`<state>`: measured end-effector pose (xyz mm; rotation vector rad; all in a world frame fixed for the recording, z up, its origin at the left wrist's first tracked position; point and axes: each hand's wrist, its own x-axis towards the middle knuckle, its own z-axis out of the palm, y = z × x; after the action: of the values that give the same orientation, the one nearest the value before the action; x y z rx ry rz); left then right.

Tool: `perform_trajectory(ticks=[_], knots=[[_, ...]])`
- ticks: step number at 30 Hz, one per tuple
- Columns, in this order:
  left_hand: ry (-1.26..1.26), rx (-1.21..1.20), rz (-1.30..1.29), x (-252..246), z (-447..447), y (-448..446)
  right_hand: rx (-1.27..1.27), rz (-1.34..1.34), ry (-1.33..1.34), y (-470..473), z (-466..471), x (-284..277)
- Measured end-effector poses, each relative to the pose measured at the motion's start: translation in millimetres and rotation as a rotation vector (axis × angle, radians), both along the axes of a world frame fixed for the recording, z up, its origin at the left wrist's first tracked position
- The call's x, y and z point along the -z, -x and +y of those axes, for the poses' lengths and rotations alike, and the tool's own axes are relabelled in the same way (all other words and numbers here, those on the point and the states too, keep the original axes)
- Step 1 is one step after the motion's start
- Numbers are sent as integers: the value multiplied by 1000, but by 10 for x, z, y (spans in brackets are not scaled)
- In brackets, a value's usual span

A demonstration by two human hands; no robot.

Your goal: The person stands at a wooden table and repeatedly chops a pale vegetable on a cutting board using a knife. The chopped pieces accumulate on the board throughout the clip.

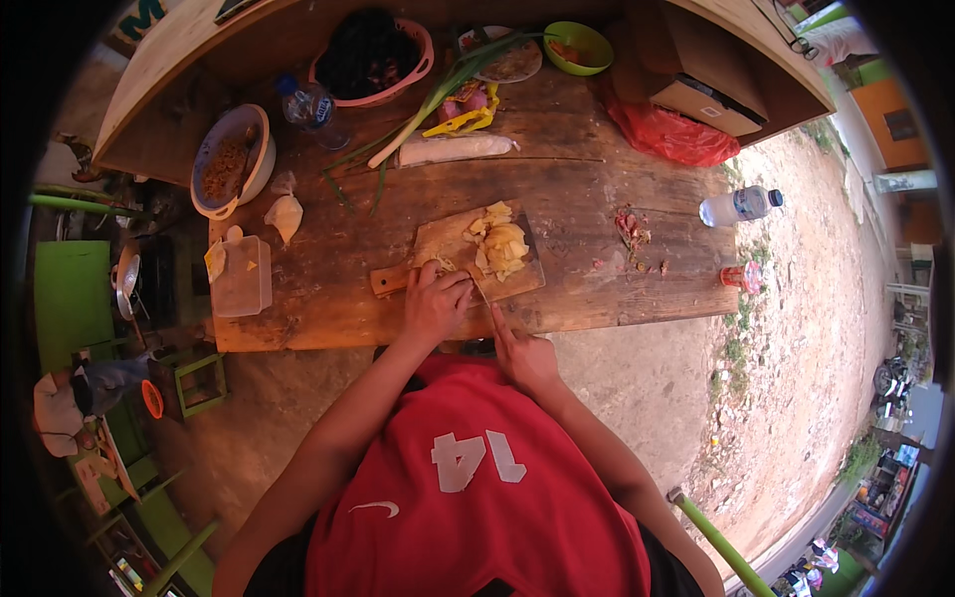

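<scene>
A wooden cutting board [433, 237] with a handle lies near the table's front edge. My left hand [439, 302] bends its fingers down over thin pale vegetable pieces [445, 263] on the board's near side; the fingers hide most of them. In my right hand [528, 360] is a knife [480, 291], its handle covered by the palm and the index finger stretched along it. The narrow blade touches down close beside my left fingertips. A pile of pale yellow vegetable slices [503, 250] sits on the board's right half.
Red and pink peelings [631, 228] lie right of the board. A water bottle [739, 207] and a red-labelled jar [740, 277] stand near the table's right end. At left are a plastic container [243, 277] and a food basin [257, 175]. Leeks [421, 123] lie behind.
</scene>
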<state>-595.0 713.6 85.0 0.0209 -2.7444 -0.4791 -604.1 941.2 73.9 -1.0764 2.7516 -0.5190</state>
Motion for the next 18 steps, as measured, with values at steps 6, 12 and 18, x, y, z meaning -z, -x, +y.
perform_trajectory(ticks=[6,12,18], knots=[[-17,-12,11,22,9,14,-29,-48,8,95,-65,94],[-6,3,3,1,-6,6,43,4,9,181,-190,-22],[-28,-14,54,28,16,25,5,26,51,75,-63,27]])
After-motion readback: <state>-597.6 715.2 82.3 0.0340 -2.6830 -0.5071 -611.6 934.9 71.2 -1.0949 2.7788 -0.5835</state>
